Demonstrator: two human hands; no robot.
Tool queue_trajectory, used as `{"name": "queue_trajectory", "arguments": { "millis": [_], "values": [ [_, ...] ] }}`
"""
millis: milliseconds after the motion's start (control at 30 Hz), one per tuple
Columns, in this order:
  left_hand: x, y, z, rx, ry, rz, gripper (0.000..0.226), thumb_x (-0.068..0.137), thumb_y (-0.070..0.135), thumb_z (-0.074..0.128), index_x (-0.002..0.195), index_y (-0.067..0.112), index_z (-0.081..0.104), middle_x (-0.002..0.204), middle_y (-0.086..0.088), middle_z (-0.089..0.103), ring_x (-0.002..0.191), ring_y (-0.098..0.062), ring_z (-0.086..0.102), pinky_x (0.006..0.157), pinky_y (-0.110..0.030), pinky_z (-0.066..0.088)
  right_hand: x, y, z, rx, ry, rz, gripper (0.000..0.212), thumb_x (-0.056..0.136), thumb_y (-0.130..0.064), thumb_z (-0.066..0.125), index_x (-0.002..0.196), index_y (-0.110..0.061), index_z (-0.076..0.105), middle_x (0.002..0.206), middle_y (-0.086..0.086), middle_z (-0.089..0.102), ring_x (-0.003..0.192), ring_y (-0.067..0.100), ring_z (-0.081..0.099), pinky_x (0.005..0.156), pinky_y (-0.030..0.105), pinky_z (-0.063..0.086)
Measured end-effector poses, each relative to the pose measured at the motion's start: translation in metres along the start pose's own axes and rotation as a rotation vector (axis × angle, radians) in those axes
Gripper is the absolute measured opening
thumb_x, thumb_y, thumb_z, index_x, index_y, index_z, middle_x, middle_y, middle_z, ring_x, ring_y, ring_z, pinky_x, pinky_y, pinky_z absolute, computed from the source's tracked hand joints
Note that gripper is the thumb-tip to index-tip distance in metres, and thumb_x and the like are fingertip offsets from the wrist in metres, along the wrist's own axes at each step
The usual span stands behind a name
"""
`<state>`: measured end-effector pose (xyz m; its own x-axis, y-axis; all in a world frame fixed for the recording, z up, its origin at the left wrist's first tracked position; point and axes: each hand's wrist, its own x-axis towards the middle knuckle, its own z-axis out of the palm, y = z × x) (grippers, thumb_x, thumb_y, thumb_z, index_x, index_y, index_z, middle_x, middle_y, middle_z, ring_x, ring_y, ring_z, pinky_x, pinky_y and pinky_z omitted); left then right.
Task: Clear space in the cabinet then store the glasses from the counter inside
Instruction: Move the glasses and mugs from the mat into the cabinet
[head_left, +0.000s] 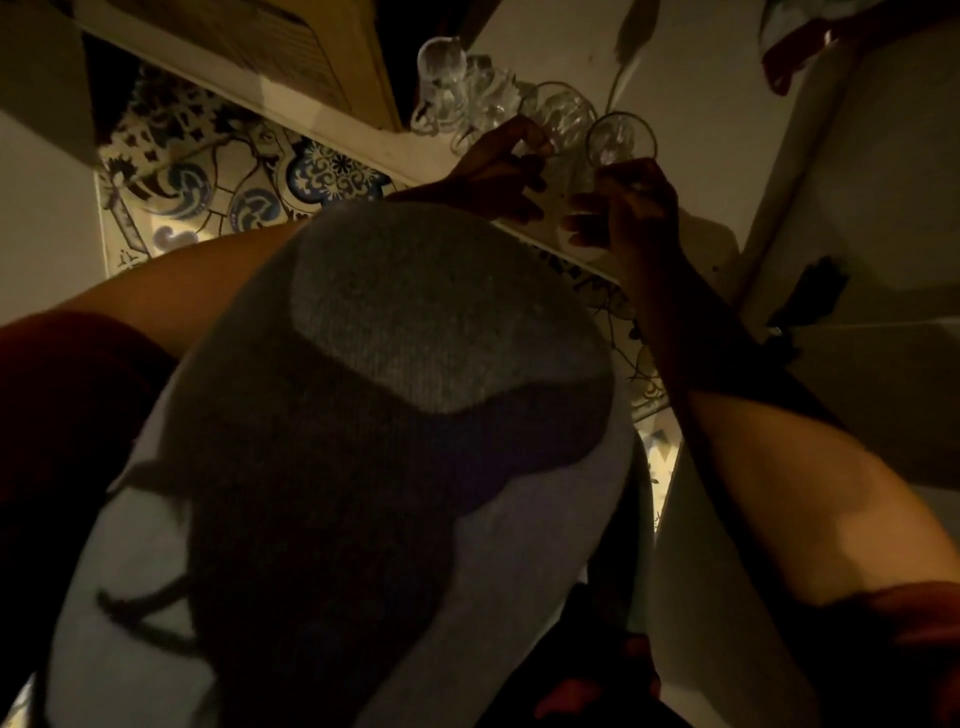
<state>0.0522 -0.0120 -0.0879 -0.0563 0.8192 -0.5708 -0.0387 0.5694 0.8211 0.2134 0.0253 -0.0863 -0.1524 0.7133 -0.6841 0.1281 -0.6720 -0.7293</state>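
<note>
Grip-wise, both hands were loaded: left hand (511, 171) curled round one glass (558, 117), right hand (636, 208) pinching a smaller glass (621, 139) low on its body. Both sat at the cabinet shelf (691, 104) edge, beside clear glassware (457, 88) further in. Best practice: set one down at a time, keep rims apart. Glasses looked clear, thin-rimmed, round-bowled; lighting dim.

Clear glasses (467, 88) on pale shelf (691, 104)
</note>
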Motion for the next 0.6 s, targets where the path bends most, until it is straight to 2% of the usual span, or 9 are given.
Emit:
{"name": "queue_trajectory", "arguments": {
  "millis": [67, 100, 167, 267, 333, 400, 500, 600],
  "values": [
    [-0.001, 0.000, -0.004, 0.014, -0.075, 0.000, 0.024, 0.107, 0.005, 0.040, 0.131, 0.005, 0.039, 0.100, -0.011, 0.057, 0.079, -0.028, 0.063, 0.075, -0.035, 0.056, 0.004, 0.002, 0.000, -0.066, -0.003, -0.009, 0.020, 0.111, -0.017, 0.040, 0.117, -0.006, 0.056, 0.055, -0.008, 0.069, 0.045, 0.005, 0.065, 0.053, 0.027, 0.053],
    [-0.001, -0.002, -0.006, 0.024, -0.101, 0.012, 0.026, 0.108, 0.006, 0.041, 0.133, 0.004, 0.038, 0.098, -0.010, 0.057, 0.075, -0.026, 0.062, 0.072, -0.031, 0.055, 0.004, 0.004, 0.001, -0.071, -0.003, -0.012, 0.025, 0.111, -0.019, 0.042, 0.124, -0.004, 0.057, 0.064, -0.006, 0.070, 0.046, 0.005, 0.065, 0.052, 0.026, 0.052],
    [-0.006, 0.000, -0.005, 0.045, -0.087, 0.021, 0.031, 0.108, 0.009, 0.041, 0.138, 0.002, 0.037, 0.096, -0.010, 0.057, 0.071, -0.022, 0.064, 0.069, -0.030, 0.055, 0.009, 0.008, 0.002, -0.119, 0.023, -0.020, 0.037, 0.110, -0.020, 0.044, 0.139, 0.002, 0.051, 0.085, 0.001, 0.067, 0.050, 0.004, 0.064, 0.052, 0.024, 0.052],
    [-0.009, 0.004, 0.002, 0.039, -0.034, 0.064, 0.021, 0.108, 0.015, 0.045, 0.126, 0.006, 0.041, 0.095, -0.014, 0.057, 0.063, -0.016, 0.067, 0.064, -0.029, 0.057, 0.010, 0.010, 0.001, -0.185, 0.039, -0.077, 0.039, 0.109, -0.022, 0.047, 0.140, 0.003, 0.049, 0.100, 0.010, 0.066, 0.056, 0.010, 0.064, 0.053, 0.028, 0.052],
    [-0.010, 0.007, 0.006, 0.066, -0.018, 0.053, 0.015, 0.109, 0.022, 0.045, 0.120, 0.011, 0.043, 0.101, -0.019, 0.058, 0.070, -0.026, 0.067, 0.072, -0.039, 0.056, 0.010, 0.011, -0.003, -0.224, 0.038, -0.104, 0.037, 0.109, -0.024, 0.049, 0.135, 0.002, 0.050, 0.098, 0.010, 0.066, 0.055, 0.013, 0.064, 0.053, 0.030, 0.052],
    [-0.011, 0.009, 0.008, 0.100, 0.004, 0.035, 0.013, 0.109, 0.024, 0.044, 0.117, 0.014, 0.044, 0.104, -0.021, 0.058, 0.080, -0.035, 0.063, 0.080, -0.045, 0.052, 0.009, 0.010, -0.007, -0.248, 0.009, -0.077, 0.038, 0.109, -0.025, 0.048, 0.138, 0.000, 0.050, 0.097, 0.008, 0.065, 0.060, 0.017, 0.063, 0.053, 0.029, 0.051],
    [-0.010, 0.008, 0.010, 0.122, 0.026, 0.017, 0.016, 0.109, 0.024, 0.043, 0.119, 0.012, 0.044, 0.105, -0.022, 0.057, 0.086, -0.039, 0.062, 0.084, -0.046, 0.050, 0.008, 0.005, -0.013, -0.257, -0.027, -0.096, 0.028, 0.109, -0.024, 0.049, 0.131, -0.007, 0.053, 0.098, 0.009, 0.066, 0.068, 0.022, 0.064, 0.058, 0.031, 0.050],
    [-0.011, 0.009, 0.010, 0.152, 0.025, 0.030, 0.019, 0.109, 0.025, 0.044, 0.122, 0.011, 0.045, 0.108, -0.021, 0.057, 0.078, -0.035, 0.063, 0.084, -0.047, 0.053, 0.003, 0.003, -0.013, -0.276, -0.023, -0.135, 0.012, 0.108, -0.022, 0.052, 0.119, -0.017, 0.050, 0.100, 0.014, 0.066, 0.066, 0.023, 0.065, 0.055, 0.033, 0.051]
  ]
}}
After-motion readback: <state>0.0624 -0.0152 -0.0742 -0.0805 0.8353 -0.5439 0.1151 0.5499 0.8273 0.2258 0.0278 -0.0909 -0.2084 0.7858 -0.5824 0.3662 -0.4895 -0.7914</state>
